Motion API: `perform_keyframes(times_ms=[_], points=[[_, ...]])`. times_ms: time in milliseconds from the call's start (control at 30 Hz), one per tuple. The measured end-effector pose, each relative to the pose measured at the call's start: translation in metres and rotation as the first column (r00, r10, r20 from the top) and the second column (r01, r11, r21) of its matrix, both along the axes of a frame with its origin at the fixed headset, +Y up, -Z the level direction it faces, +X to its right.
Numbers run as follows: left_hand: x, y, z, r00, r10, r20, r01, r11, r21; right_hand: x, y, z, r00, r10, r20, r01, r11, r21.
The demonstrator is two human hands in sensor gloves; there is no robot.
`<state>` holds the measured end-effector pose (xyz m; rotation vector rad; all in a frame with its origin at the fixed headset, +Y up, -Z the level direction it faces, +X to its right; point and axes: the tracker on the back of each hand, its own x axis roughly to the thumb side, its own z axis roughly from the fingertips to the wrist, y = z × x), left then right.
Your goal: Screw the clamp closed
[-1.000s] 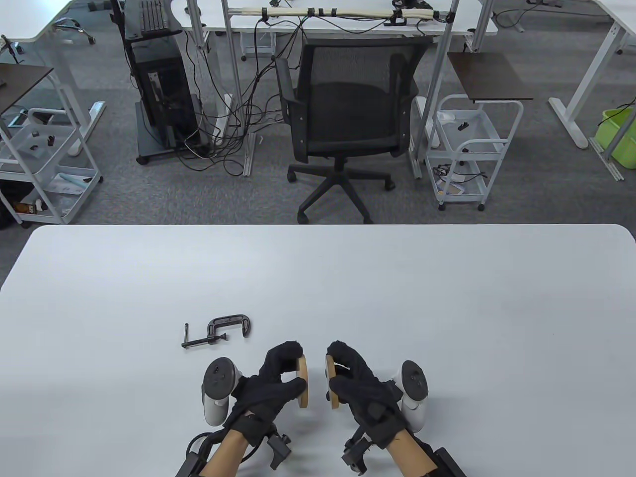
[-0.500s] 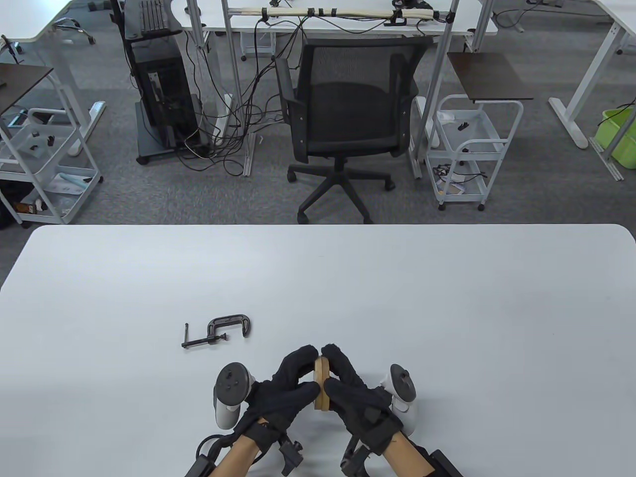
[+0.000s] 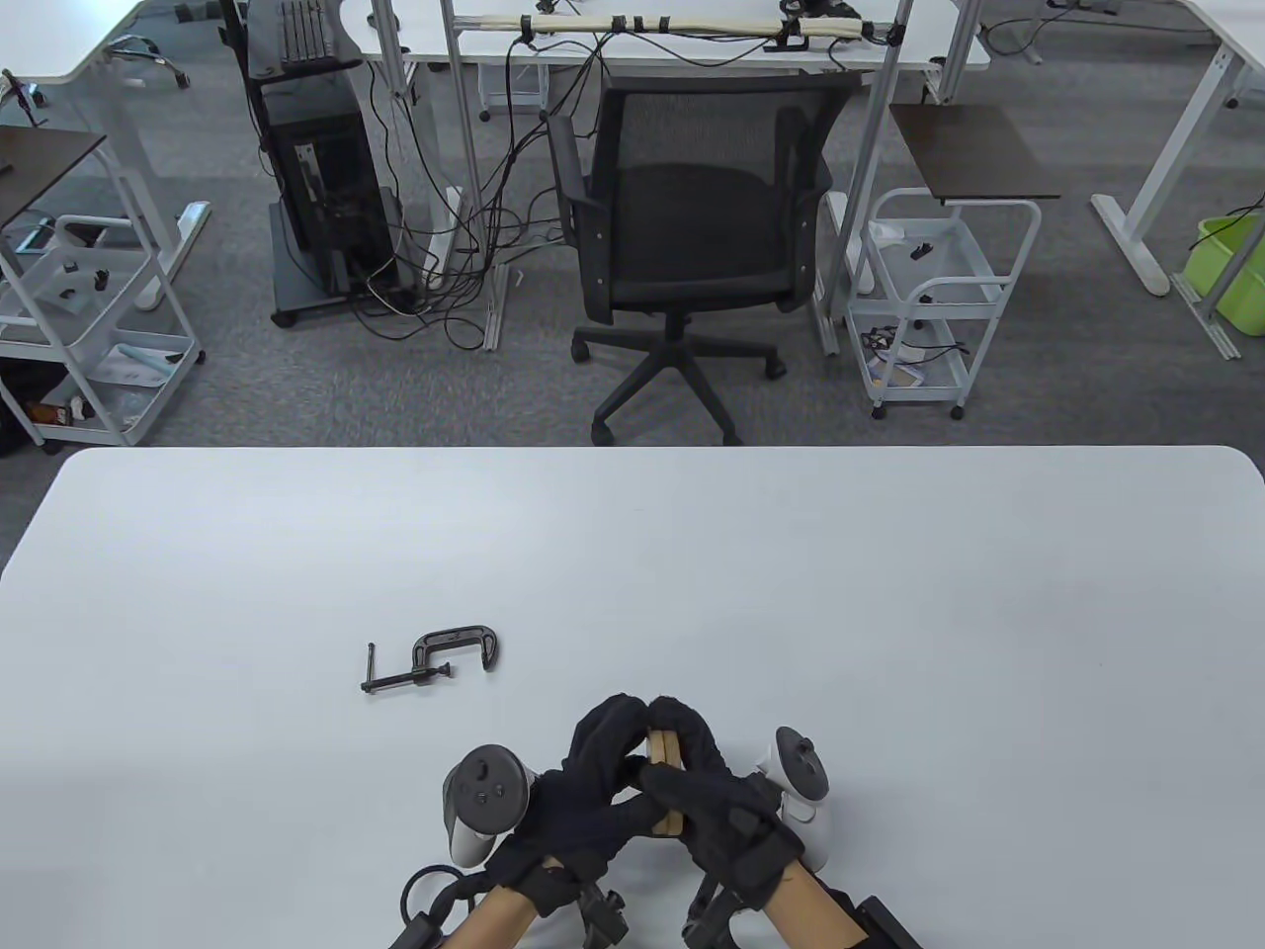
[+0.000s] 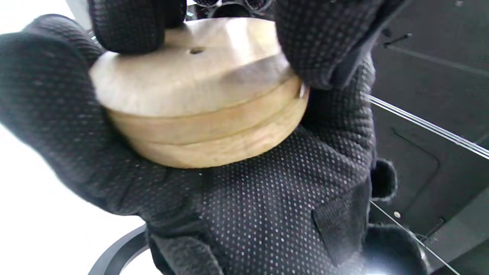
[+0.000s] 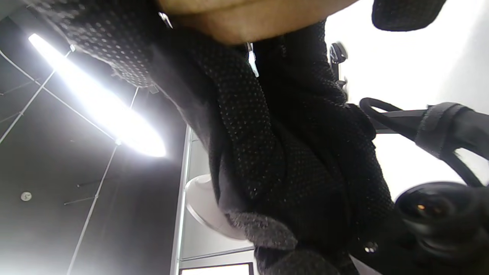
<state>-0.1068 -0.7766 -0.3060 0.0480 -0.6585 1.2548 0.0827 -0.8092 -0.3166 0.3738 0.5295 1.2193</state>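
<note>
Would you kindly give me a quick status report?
Both hands, left and right, grip two stacked wooden discs. Clamp untouched on table, screw backed out. Nothing in the way.

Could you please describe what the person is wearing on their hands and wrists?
Both the left hand and right hand wear black knit gloves with small pale dots on the palm side. A grey-and-white tracker is strapped behind each hand. Black wrist straps carry small black camera mounts and looping black cables. No sleeves show.

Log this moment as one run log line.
left hand: holds wooden discs | right hand: holds same discs | discs: stacked together | clamp: on table, untouched
</note>
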Motion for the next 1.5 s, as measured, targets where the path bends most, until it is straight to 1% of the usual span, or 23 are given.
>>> perform_keyframes(times_ms=[67,300,467,567,667,833,933,1033,1067,1100,1200,1267,1333,1367,1433,1500], points=[[0.003,0.004,0.002,0.998,-0.056,0.015,0.055,0.997,0.046,0.0,0.0,0.001,1.0,0.006,0.002,-0.006,1.0,-0.005],[0.004,0.004,0.005,0.999,-0.045,0.014,0.044,0.997,0.069,0.001,0.0,0.0,1.0,0.026,0.011,-0.026,1.0,-0.013],[0.005,0.003,0.005,0.998,-0.049,0.03,0.046,0.996,0.071,0.003,0.002,-0.002,0.998,0.029,0.057,-0.03,0.999,0.017],[0.006,0.004,0.005,0.996,-0.083,0.044,0.079,0.994,0.071,0.004,0.002,-0.001,0.995,0.031,0.092,-0.034,0.999,0.032],[0.005,0.005,0.004,0.993,-0.112,0.041,0.108,0.99,0.09,0.005,0.007,-0.002,0.992,0.05,0.117,-0.059,0.995,0.075],[-0.003,0.011,0.004,0.981,-0.193,0.01,0.19,0.972,0.135,0.012,0.014,-0.003,0.983,0.067,0.173,-0.089,0.989,0.118],[-0.018,0.019,-0.002,0.964,-0.26,-0.065,0.267,0.948,0.173,0.021,0.02,-0.005,0.976,0.061,0.208,-0.094,0.984,0.149],[-0.042,0.03,-0.017,0.918,-0.364,-0.156,0.387,0.908,0.163,0.032,0.024,-0.004,0.966,0.065,0.252,-0.113,0.977,0.18],[-0.052,0.033,-0.024,0.891,-0.404,-0.207,0.433,0.894,0.118,0.036,0.026,-0.004,0.962,0.068,0.265,-0.121,0.974,0.19],[-0.058,0.035,-0.029,0.872,-0.432,-0.23,0.461,0.883,0.09,0.038,0.026,-0.003,0.959,0.073,0.274,-0.13,0.972,0.196],[-0.082,0.044,-0.049,0.79,-0.524,-0.319,0.561,0.827,0.031,0.042,0.027,-0.002,0.951,0.066,0.301,-0.13,0.972,0.196],[-0.099,0.049,-0.063,0.724,-0.584,-0.367,0.627,0.779,-0.002,0.043,0.028,-0.003,0.952,0.062,0.3,-0.127,0.971,0.204],[-0.111,0.051,-0.075,0.672,-0.636,-0.38,0.672,0.739,-0.049,0.043,0.029,-0.004,0.95,0.069,0.304,-0.138,0.967,0.213],[-0.114,0.051,-0.078,0.66,-0.647,-0.382,0.68,0.73,-0.062,0.042,0.029,-0.004,0.95,0.071,0.305,-0.141,0.966,0.215],[-0.12,0.053,-0.09,0.614,-0.694,-0.375,0.717,0.69,-0.102,0.041,0.028,-0.005,0.95,0.072,0.305,-0.143,0.966,0.216],[-0.123,0.055,-0.1,0.579,-0.728,-0.366,0.747,0.654,-0.121,0.04,0.028,-0.005,0.95,0.069,0.303,-0.139,0.967,0.215]])
